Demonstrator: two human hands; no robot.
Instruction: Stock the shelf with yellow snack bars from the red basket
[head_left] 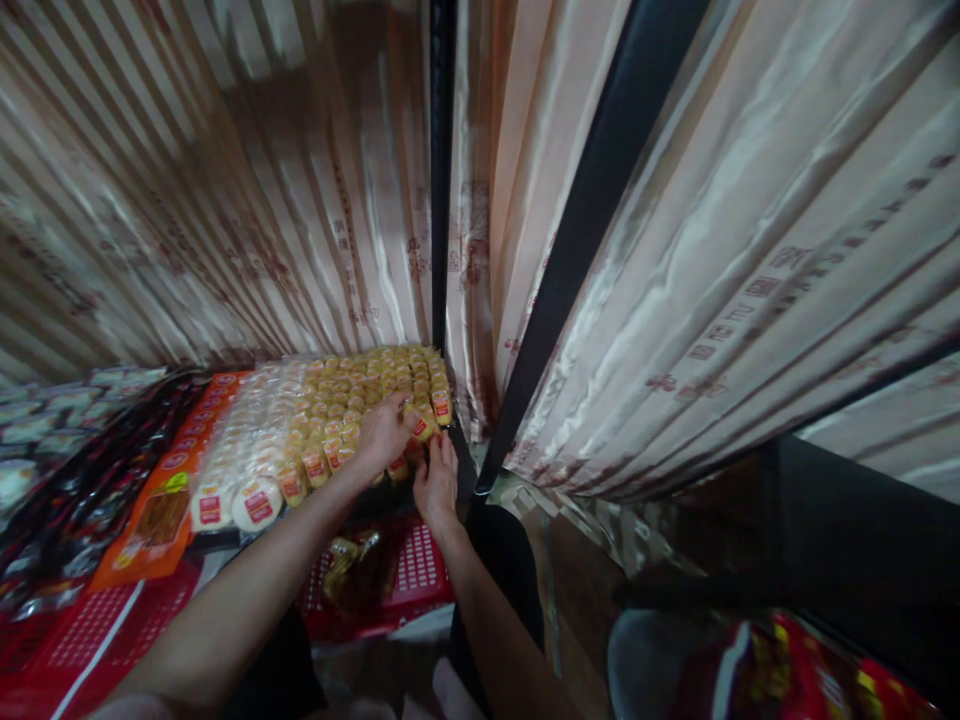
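Both my hands are at the front right corner of a display of small wrapped yellow snacks (346, 392) standing in tight rows. My left hand (384, 436) reaches in from the left, its fingers closed around one yellow snack packet (421, 424) with a red label. From below, my right hand (439, 482) presses its fingers against the same packet, thumb partly hidden. A single similar packet (442, 406) stands just right of it. Left of the yellow rows are white round packets (257, 503) with red labels, in clear wrap.
Orange packs (156, 512) and dark shiny packs (82, 475) lie farther left. A red plastic basket (420, 560) with golden packets sits below the display. Pleated printed curtains (360, 200) and a black post (577, 200) stand behind. Red bags (795, 670) are at lower right.
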